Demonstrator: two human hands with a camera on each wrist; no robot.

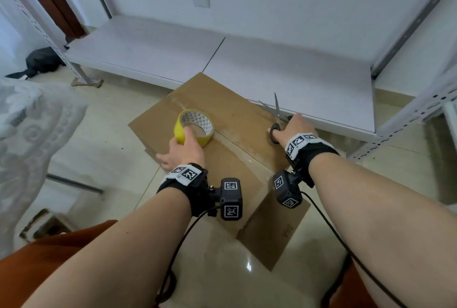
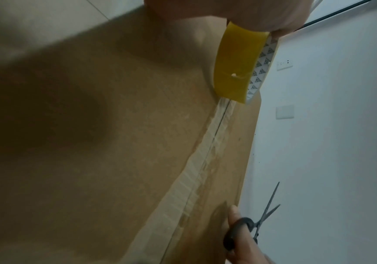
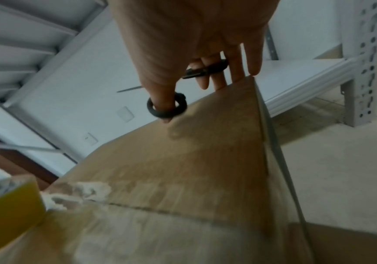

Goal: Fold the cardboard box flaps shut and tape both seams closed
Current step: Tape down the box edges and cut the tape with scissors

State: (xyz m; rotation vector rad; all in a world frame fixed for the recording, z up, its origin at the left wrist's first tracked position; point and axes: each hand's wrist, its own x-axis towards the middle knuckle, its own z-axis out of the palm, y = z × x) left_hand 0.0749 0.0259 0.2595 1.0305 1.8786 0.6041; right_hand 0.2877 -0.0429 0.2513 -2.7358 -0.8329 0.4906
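Observation:
A brown cardboard box (image 1: pixel 230 120) stands on the floor with its top flaps folded shut; clear tape (image 2: pixel 196 169) runs along the centre seam. A yellow roll of tape (image 1: pixel 194 129) rests on the box top over the seam, and my left hand (image 1: pixel 183 149) grips its near side. At the box's right edge my right hand (image 1: pixel 291 129) holds black-handled scissors (image 1: pixel 275 115), thumb through one ring (image 3: pixel 167 107), blades parted and pointing away. The roll (image 2: pixel 237 66) fills the top of the left wrist view, and the scissors (image 2: pixel 257 225) show at its lower right.
A white metal shelf unit (image 1: pixel 272 65) stands right behind the box, its low shelf board close to the scissor blades. A perforated upright (image 3: pixel 363 62) rises at the right. White lace fabric (image 1: pixel 29 134) lies at left, a black bag (image 1: pixel 42 60) farther back. Tiled floor (image 1: pixel 103 134) surrounds the box.

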